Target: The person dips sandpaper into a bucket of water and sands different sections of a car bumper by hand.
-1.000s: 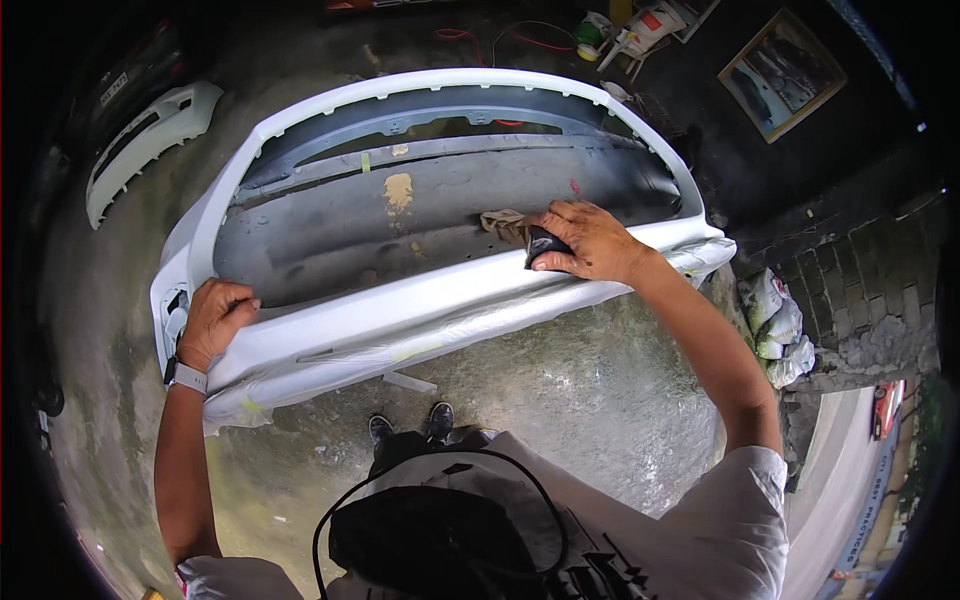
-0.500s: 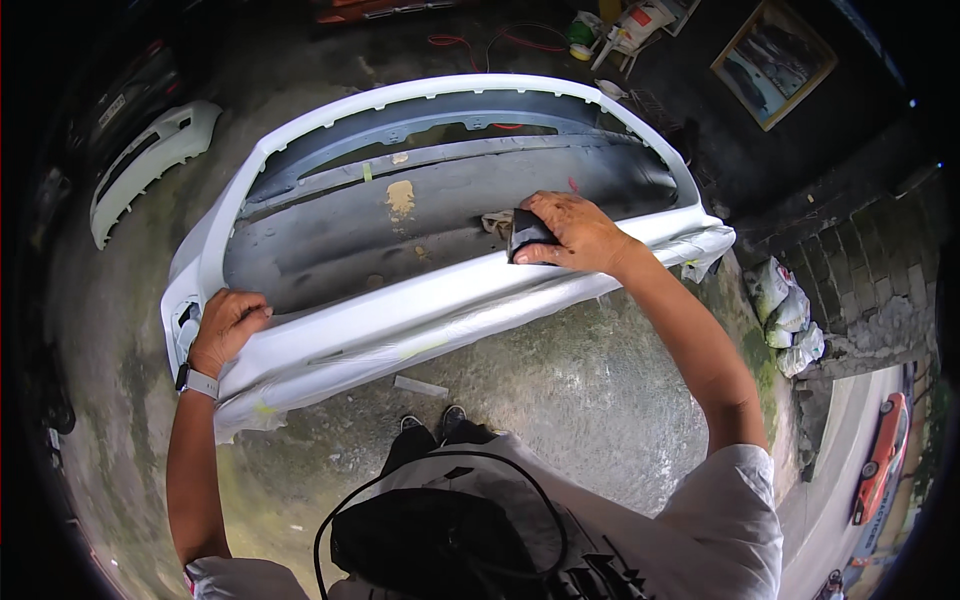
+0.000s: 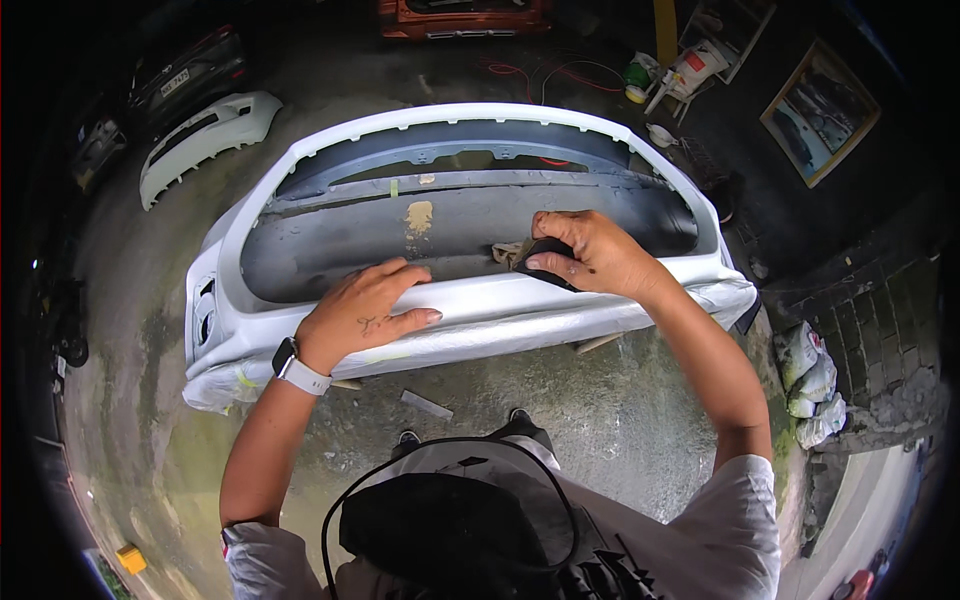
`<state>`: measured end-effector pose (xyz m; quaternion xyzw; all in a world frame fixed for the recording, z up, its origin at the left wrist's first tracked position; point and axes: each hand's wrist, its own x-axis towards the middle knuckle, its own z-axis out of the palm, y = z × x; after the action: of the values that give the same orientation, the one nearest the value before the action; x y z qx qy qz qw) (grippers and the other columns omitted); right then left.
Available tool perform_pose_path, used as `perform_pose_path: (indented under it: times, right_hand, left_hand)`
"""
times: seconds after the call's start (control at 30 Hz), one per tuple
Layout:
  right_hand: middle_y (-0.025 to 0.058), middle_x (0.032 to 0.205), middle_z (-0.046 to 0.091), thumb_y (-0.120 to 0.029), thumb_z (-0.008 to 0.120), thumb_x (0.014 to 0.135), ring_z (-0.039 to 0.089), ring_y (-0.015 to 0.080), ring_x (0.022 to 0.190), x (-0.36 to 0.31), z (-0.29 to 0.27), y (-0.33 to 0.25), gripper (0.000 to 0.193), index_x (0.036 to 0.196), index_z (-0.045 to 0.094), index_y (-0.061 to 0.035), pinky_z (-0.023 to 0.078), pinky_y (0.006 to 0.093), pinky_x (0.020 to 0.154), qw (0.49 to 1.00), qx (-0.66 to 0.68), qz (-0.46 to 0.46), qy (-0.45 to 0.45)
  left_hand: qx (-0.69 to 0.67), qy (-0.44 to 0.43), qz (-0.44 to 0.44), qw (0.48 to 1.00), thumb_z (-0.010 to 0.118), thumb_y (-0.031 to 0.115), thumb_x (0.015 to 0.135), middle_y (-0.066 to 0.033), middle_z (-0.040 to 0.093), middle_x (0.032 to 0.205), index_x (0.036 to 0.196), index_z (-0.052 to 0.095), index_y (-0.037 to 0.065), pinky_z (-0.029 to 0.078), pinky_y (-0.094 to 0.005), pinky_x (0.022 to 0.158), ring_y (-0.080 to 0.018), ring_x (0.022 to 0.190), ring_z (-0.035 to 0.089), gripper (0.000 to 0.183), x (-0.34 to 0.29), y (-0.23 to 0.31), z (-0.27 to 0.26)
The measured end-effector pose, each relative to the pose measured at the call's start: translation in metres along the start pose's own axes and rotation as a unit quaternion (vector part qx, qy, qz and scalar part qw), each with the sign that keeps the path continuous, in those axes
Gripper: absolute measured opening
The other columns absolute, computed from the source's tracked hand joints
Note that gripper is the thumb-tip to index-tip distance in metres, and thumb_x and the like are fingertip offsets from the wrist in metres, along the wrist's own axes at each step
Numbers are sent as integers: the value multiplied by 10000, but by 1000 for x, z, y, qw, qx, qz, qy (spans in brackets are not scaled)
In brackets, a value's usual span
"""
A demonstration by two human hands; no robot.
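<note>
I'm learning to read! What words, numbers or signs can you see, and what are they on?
I don't copy out writing, but here's where it stands:
Plate on the dark car: small characters.
Red-and-white sack: any print is too small to read.
Left hand: small dark lines, not clearly a word.
Large white bumper: no lettering shows.

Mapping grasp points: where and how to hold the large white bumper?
Probably pinch its far arched rim from the far side: a narrow band, clear of hands, whereas the left hand and right hand occupy the near edge.
</note>
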<state>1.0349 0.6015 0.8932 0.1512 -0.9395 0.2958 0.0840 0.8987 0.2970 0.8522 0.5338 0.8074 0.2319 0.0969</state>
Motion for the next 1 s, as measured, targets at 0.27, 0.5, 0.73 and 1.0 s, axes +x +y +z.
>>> perform_pose_path:
  times: [0.27, 0.5, 0.73, 1.0]
  right_hand:
    - [186, 923, 722, -258, 788, 924, 701, 418, 862, -2, 0, 44, 332, 1106, 605, -49, 535, 477, 755, 990, 22, -48, -134]
    - [196, 868, 714, -406, 777, 927, 708, 414, 798, 13, 31, 53, 408, 1020, 621, -42, 536, 460, 705, 988, -32, -91, -120]
    - [204, 829, 709, -460, 743, 941, 700, 429, 781, 60, 78, 24, 450, 997, 625, -29, 529, 485, 697, 980, -62, -169, -83]
    - [150, 721, 692, -468, 794, 907, 700, 287, 640, 31, 45, 41, 460, 936, 638, -35, 517, 392, 601, 990, -24, -24, -134]
  left_hand:
    - [74, 19, -119, 990, 638, 570, 955, -135, 748, 1084, 1133, 751, 80, 558, -482, 863, -374, 1031, 706, 533, 45, 44, 48]
    - [157, 112, -225, 955, 452, 602, 1040, -187, 747, 870, 901, 784, 97, 561, -506, 817, -398, 886, 716, 620, 25, 10, 49]
    - [187, 170, -196, 947, 414, 508, 1078, -211, 700, 732, 724, 744, 60, 549, -528, 751, -430, 766, 698, 659, 25, -7, 60]
    - [151, 128, -210, 958, 408, 497, 1081, -223, 678, 703, 666, 714, 44, 534, -532, 730, -435, 714, 675, 686, 29, 6, 49]
